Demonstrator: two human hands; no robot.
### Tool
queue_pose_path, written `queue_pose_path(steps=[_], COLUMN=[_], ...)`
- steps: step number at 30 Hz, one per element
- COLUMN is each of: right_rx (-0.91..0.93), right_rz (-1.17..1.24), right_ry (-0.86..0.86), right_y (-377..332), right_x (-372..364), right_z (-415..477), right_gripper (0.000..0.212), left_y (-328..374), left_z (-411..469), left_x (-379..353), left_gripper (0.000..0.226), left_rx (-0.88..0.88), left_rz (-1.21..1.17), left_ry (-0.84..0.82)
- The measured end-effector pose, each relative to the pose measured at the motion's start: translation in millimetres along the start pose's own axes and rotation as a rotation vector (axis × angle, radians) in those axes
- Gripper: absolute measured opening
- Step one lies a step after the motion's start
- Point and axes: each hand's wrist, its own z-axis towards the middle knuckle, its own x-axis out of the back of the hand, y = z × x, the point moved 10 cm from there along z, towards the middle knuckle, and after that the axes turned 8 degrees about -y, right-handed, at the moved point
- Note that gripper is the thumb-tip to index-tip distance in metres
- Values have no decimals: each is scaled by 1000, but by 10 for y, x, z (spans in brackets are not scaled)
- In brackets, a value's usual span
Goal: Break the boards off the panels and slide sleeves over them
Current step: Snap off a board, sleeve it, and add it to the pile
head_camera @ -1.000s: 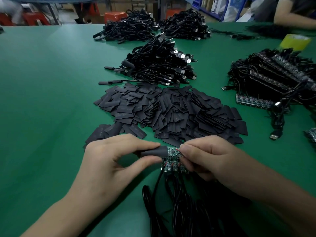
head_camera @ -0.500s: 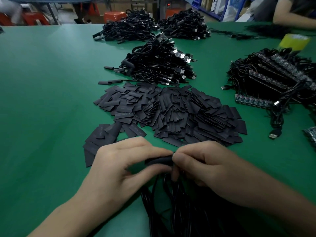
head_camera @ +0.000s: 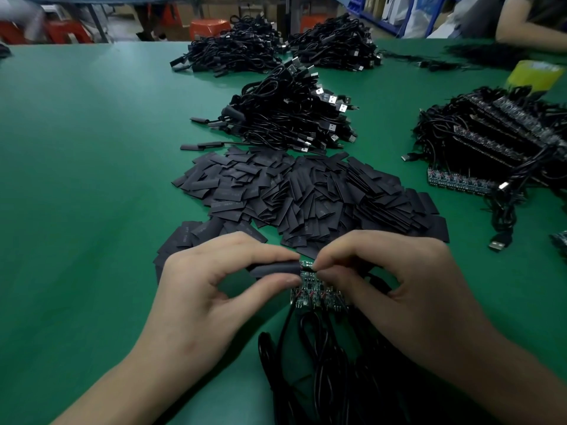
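Observation:
My left hand [head_camera: 199, 289] pinches a black sleeve [head_camera: 273, 269] between thumb and forefinger, low in the middle of the head view. The sleeve's right end meets a small green board at the top of a panel [head_camera: 310, 289] of boards. My right hand [head_camera: 399, 277] pinches that panel from the right, its fingertips at the board's edge. Black cables [head_camera: 310, 363] run from the panel toward me. A big heap of flat black sleeves [head_camera: 300, 194] lies on the green table [head_camera: 92, 179] just beyond my hands.
Piles of black USB cables [head_camera: 288, 118] sit behind the sleeves, with more [head_camera: 233, 53] at the far edge. At right lies a stack of cabled panels [head_camera: 497, 139] and a yellow tape roll [head_camera: 534, 75]. A person's arm [head_camera: 530, 35] rests at the far right.
Half a second ago my fingers covered the board while the sleeve butted against them. Now both hands sit slightly farther out and the panel's boards show again between them.

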Motion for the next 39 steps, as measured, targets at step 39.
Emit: queue_pose_path(steps=[39], right_rx=[-135], right_rz=[-34], right_ry=[-70], right_y=[88], right_x=[-180], right_z=[-47], right_gripper=[20], left_y=[-85], left_z=[-93], left_x=[209], left_gripper=[54], left_rx=[61], left_rz=[-57], left_ry=[260])
